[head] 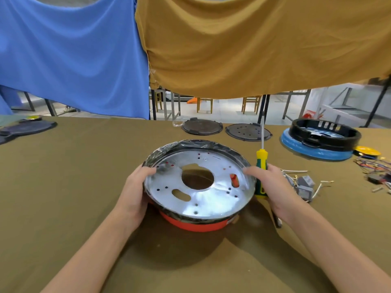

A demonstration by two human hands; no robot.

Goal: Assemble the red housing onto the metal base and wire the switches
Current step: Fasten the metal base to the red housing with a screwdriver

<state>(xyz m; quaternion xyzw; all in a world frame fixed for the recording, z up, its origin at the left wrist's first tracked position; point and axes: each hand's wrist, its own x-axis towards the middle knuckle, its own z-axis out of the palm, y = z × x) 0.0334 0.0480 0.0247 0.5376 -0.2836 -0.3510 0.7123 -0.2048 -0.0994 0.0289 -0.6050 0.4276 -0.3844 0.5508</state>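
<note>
While the red housing [194, 224] sat under it, both hands gripped the metal base [198, 187]: left hand [135, 191] its rim, right hand [273, 189] also clutching a screwdriver [261, 163].

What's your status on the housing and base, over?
Left hand grips metal base rim. Right hand steadies the opposite rim while holding a yellow-green screwdriver. Base seated on red housing. Switches unwired, lying right. Nothing blocking.

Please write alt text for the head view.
Both hands, left hand and right hand, grip a round metal base seated on a red housing; the right hand also holds a yellow screwdriver.
</note>
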